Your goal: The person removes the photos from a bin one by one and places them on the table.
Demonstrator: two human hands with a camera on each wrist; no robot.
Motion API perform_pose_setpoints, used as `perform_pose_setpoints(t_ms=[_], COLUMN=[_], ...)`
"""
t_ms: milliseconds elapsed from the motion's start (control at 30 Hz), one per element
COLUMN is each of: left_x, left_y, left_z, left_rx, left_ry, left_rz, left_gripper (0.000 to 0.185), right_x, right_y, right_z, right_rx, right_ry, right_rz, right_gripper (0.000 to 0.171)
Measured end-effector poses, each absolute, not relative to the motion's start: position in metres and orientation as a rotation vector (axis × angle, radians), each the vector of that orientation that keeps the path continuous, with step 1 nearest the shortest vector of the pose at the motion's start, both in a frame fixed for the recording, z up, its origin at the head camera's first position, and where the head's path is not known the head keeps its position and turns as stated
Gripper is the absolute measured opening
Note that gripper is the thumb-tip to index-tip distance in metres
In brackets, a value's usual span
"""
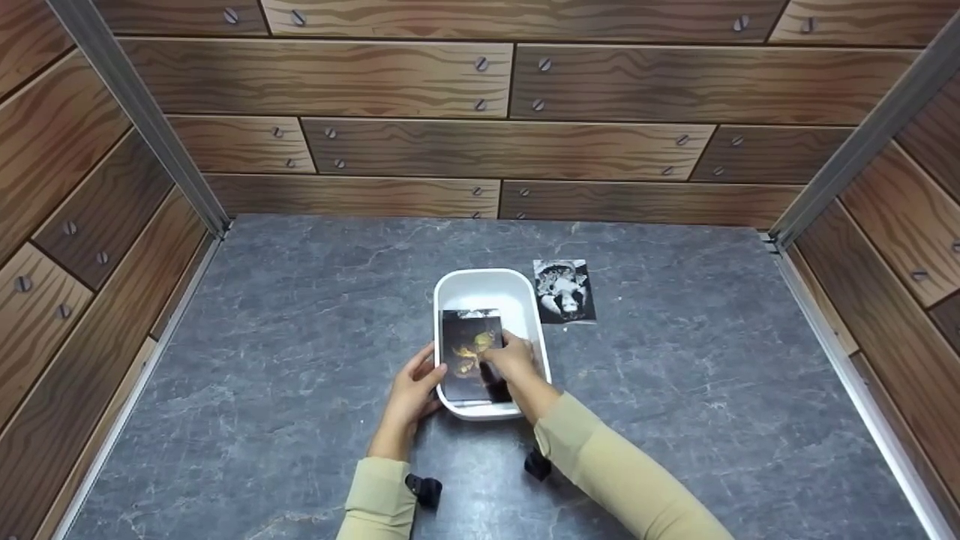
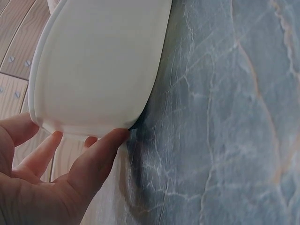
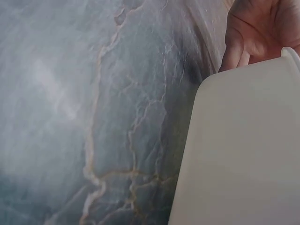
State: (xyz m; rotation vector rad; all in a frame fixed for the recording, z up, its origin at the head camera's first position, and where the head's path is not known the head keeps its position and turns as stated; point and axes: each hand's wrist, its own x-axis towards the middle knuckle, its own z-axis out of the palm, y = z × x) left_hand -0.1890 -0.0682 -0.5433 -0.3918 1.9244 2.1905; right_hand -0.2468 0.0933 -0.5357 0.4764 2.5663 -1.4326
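White plastic makes up the small rounded rectangular tub that sits near the middle of the grey marbled tabletop, and both hands are at its near end. A dark glossy photo card with a yellow-green picture lies in the near half of the tub, its near edge at the tub's near rim and its far edge tipped toward the bare white floor beyond. The right hand rests on the right part of this card, fingers bent over it and seemingly pinching or pressing it, though the head view is too small to say exactly which. The left hand steadies the tub from the left near corner; the left wrist view shows its thumb and fingertips lightly curled against the tub's outer wall and rim, loosely spread rather than clenched. A second card, a black-and-white photo print, lies flat on the tabletop just beside the tub's far right corner, apart from both hands. Judging by how things lie, one card is in, or very nearly in, the tub with a hand on it, and the black-and-white print is outside and untouched. Wood-pattern panels wall in the far side and both flanks.
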Motion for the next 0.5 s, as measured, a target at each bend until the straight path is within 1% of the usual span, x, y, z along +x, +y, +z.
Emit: perform_pose_setpoints(t_ms=[133,500], left_x=[-0.1893,-0.1889], left_y=[-0.0675,-0.0685], left_z=[-0.5434,-0.544], left_rx=[-0.386,-0.406], left_ry=[1.93,1.94], left_rz=[2.193,2.189], left_gripper=[0.054,0.054], right_x=[-0.2454,-0.2372], right_y=[0.0942,0.0989], right_z=[-0.5339,-0.5315], right_rx=[0.471,0.346], right_ry=[2.555,2.586], right_rz=[-1.427,-1.511], right_gripper=[0.077,0.076])
